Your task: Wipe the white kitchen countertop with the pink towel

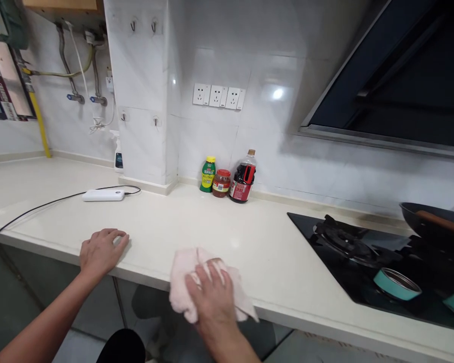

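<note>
My right hand [211, 295] presses flat on a pale pink cloth [181, 287] at the front edge of the cream countertop [272, 252]. The cloth hangs partly over that edge. My left hand [102, 249] rests on the counter edge to the left, fingers loosely curled, holding nothing.
A white power bank [103, 195] with a black cable lies at the left. A green bottle [208, 174], a red-lidded jar [221, 182] and a dark sauce bottle [243, 177] stand by the tiled wall. A black gas hob [366, 252], a wok [435, 219] and a teal pot [397, 285] are at the right.
</note>
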